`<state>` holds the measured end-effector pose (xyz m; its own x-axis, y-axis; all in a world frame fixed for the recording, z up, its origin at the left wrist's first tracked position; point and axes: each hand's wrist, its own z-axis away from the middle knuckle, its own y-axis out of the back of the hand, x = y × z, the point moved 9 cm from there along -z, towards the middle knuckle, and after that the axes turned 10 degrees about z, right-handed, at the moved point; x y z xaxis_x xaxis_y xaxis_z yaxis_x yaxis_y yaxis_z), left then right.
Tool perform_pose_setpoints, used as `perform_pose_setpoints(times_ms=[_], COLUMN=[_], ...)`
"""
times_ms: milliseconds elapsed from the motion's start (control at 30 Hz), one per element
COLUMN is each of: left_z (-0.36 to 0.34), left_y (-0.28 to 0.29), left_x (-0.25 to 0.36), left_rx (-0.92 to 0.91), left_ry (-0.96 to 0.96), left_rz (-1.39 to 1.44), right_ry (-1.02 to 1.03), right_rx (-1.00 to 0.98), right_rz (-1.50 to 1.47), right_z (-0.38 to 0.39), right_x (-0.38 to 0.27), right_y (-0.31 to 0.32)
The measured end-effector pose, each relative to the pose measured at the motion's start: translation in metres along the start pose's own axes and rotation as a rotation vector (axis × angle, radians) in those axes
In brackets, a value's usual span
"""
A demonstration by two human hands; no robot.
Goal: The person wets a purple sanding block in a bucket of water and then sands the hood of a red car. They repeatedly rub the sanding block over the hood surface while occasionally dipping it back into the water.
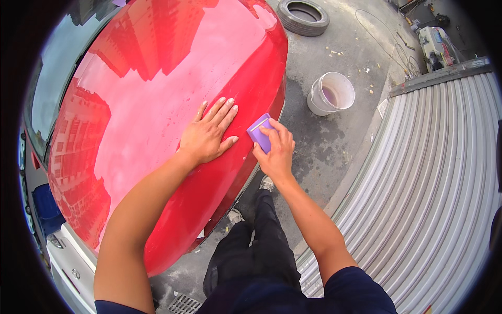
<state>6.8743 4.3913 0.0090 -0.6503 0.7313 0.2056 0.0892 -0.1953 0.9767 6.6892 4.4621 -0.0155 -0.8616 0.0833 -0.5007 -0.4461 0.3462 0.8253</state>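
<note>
My left hand (pixel 209 131) lies flat on the glossy red car hood (pixel 157 110), fingers spread and nothing held. To its right, my right hand (pixel 277 149) grips a small purple sanding block (pixel 260 132) with a pale strip across it. Thumb and fingers close round the block near the hood's right edge. Whether its underside touches the paint cannot be made out. Water drops and reflections of buildings and sky show on the hood.
A white bucket (pixel 330 94) with some purplish liquid stands on the wet concrete. Beyond it lies a tyre (pixel 303 17). A ribbed metal shutter (pixel 418 172) runs along the right, beside a machine (pixel 438 48). A white car (pixel 73 264) is at the lower left.
</note>
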Motion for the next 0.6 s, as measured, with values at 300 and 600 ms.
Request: perform_pose_setpoints(times_ms=[300, 600], left_z=[-0.010, -0.008], left_y=[-0.006, -0.006], left_x=[-0.002, -0.004], left_rx=[-0.043, -0.037], left_ry=[0.027, 0.028], left_rz=[0.002, -0.019], right_ry=[-0.055, -0.042], right_rx=[0.042, 0.096], right_rz=[0.008, -0.010], right_z=[-0.058, -0.044], right_x=[0.032, 0.024], right_y=[0.000, 0.002])
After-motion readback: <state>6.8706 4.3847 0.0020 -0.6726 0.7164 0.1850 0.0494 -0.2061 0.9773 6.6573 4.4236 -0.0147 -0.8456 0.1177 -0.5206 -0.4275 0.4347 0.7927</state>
